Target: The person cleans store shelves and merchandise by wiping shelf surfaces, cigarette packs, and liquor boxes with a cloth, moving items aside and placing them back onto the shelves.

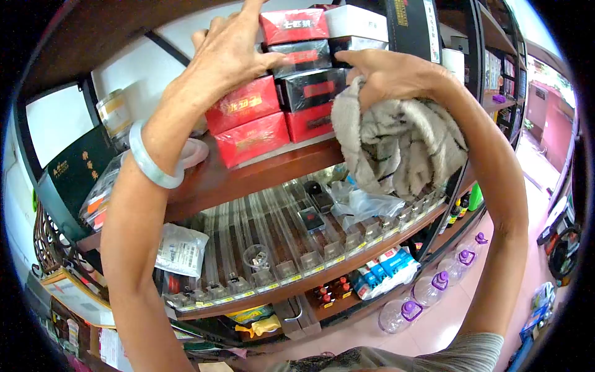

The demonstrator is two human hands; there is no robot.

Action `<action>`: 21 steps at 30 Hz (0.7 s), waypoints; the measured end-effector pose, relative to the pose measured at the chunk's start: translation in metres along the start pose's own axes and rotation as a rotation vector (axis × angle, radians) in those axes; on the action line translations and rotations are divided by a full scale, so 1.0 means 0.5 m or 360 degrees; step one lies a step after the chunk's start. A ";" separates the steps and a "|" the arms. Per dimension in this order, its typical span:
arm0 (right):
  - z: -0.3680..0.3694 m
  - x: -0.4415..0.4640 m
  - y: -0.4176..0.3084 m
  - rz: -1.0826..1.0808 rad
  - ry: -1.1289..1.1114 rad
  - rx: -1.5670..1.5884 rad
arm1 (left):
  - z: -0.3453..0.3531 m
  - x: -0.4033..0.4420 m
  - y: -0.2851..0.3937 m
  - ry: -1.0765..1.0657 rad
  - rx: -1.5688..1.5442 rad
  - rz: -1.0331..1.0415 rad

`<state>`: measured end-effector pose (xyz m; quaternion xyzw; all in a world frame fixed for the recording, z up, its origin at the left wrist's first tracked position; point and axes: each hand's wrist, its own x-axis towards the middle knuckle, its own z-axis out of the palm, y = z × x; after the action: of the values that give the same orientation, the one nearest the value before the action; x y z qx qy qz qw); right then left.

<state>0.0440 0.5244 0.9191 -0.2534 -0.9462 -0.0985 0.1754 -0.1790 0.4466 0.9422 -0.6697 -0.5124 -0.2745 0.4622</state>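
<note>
My left hand (229, 53) is raised at the top left of the stacked boxes, fingers spread. Its thumb lies against the front of a dark box with a red label (300, 56), below a red box (294, 26). My right hand (396, 74) holds a bunched grey-beige towel (406, 142), which hangs over the shelf edge. The right index finger points toward the stack, close to a black box (315, 88); I cannot tell whether it touches. Two larger red boxes (251, 136) stand lower left, and a white box (357, 23) sits at the top.
Below the wooden shelf (248, 180) is a rack of clear slotted dividers (273, 223) with a plastic bag (365, 204) and a small clear cup (255, 255). Large bottles with purple caps (431, 288) stand on the floor. A dark green box (77, 173) is at left.
</note>
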 end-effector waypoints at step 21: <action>0.042 -0.013 0.043 -0.0489 0.0229 0.0123 | -0.036 0.009 0.045 -0.0112 0.0061 -0.0313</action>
<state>0.0544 0.5457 0.8997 -0.0911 -0.9619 -0.1057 0.2351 -0.1546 0.4312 0.9458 -0.6164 -0.5969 -0.2848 0.4274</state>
